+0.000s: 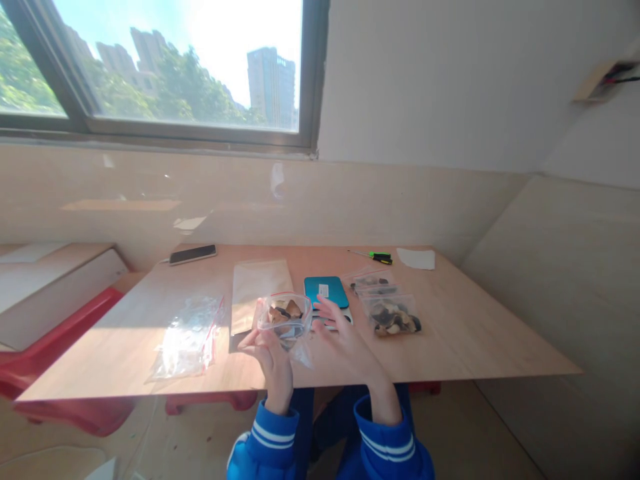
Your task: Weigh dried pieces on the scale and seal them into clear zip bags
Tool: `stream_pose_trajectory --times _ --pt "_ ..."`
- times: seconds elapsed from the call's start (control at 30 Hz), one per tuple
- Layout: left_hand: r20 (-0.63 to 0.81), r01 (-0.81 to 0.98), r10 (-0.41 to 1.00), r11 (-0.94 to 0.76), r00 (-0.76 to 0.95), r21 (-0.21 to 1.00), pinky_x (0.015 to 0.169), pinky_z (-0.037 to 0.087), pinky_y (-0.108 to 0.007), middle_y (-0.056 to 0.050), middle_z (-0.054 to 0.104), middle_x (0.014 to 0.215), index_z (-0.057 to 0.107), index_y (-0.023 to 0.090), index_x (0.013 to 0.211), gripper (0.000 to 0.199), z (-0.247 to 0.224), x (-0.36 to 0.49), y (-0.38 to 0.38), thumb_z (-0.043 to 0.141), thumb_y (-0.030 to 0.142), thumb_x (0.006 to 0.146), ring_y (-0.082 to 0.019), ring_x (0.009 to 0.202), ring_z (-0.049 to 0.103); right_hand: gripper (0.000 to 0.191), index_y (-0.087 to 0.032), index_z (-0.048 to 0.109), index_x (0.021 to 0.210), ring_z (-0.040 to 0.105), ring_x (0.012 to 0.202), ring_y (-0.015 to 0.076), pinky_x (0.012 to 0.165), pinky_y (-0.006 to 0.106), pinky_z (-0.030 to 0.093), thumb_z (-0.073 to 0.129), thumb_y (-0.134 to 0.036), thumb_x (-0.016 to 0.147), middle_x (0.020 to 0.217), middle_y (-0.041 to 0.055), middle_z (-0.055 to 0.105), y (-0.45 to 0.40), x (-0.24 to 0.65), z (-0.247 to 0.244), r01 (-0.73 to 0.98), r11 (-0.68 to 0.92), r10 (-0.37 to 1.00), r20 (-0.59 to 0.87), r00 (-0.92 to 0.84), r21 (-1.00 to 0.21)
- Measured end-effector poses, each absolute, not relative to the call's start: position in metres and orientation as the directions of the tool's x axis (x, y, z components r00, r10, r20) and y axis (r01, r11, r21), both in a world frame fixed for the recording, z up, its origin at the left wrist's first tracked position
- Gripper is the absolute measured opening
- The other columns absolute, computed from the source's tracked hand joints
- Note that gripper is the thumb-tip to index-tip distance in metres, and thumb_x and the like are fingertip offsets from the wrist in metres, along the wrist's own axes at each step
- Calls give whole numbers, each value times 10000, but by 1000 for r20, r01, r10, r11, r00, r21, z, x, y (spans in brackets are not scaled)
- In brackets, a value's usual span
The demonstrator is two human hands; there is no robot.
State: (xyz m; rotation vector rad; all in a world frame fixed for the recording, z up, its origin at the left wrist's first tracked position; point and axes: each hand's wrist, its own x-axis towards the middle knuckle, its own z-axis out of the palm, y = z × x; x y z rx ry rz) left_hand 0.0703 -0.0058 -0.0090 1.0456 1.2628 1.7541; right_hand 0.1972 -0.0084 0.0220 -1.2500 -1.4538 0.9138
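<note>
My left hand grips a clear zip bag by its left side, above the near part of the table. The bag's mouth gapes open, and brown and dark dried pieces, which look like dried mushrooms, show inside. My right hand hovers just right of the bag with its fingers stretched apart and nothing in them. Behind that hand lies a digital scale with a blue-green plate, its front partly hidden by my fingers. Right of it rest several bags of dried mushrooms.
A stack of empty zip bags lies on the left of the wooden table. A brown paper sheet or envelope sits behind my left hand. Along the back are a phone, a green-and-black screwdriver and white paper.
</note>
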Motion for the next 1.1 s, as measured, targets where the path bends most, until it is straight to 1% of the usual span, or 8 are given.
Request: stream_pose_trajectory --times 0.17,0.33,0.47,0.57,0.67,0.77,0.93,1.1 --pt "356 -199 856 -449 -373 871 1118 322 -422 -119 283 1550 395 243 1274 382 -19 75 -12 405 431 941 -229 1381 352 518 -284 466 1310 530 1243 230 1035 431 454 632 -407 835 1342 68 567 -18 172 3 37 227 972 228 56 -973" --pt "499 -271 846 -532 -187 802 1136 256 -502 -109 386 1503 541 217 1011 304 -9 66 -20 377 464 942 -263 1387 341 477 -251 440 1275 550 1232 233 1066 455 423 602 -411 855 1291 107 613 -21 177 5 -124 305 932 269 242 -944" --pt "402 -177 860 -469 -313 865 1122 291 -441 -98 409 1485 516 231 1202 340 3 54 -15 493 408 912 -236 1356 394 275 -259 464 1048 609 1160 228 1049 457 432 593 -417 865 1176 96 688 -30 185 15 -170 382 900 323 294 -908" --pt "325 -132 915 -363 -239 923 1123 285 -401 -90 508 1405 546 214 1245 412 4 45 -8 448 450 921 -221 1338 413 209 -269 468 994 623 1138 213 1042 435 440 564 -419 884 1166 78 695 -36 186 18 -206 388 907 332 261 -898" --pt "261 -150 938 -299 -227 942 1007 413 -392 -92 667 1169 634 176 1108 430 1 38 -4 458 506 894 -237 1148 578 220 -255 516 1001 635 1116 223 1013 422 468 571 -427 874 1171 82 690 -40 185 15 -172 371 917 331 222 -913" --pt "238 -109 923 -281 -302 953 841 490 -336 -68 713 989 656 173 1020 408 -3 35 -4 564 519 824 -218 947 647 276 -224 600 1038 617 1138 241 997 408 480 606 -425 849 1195 92 673 -42 187 8 -54 338 927 322 193 -940" --pt "323 83 920 -312 -221 947 717 478 -295 -32 708 794 691 186 903 341 -8 29 -6 608 498 793 -182 753 633 347 -211 693 1094 626 1112 271 993 430 472 585 -440 857 1151 87 698 -41 198 1 215 270 938 307 161 -938" --pt "298 89 892 -285 -339 954 662 477 -286 -23 686 732 682 179 904 368 4 15 -5 564 517 818 -184 709 628 344 -226 733 1049 621 1122 280 922 409 520 578 -462 852 1179 80 688 -33 220 4 216 226 960 254 115 -950"
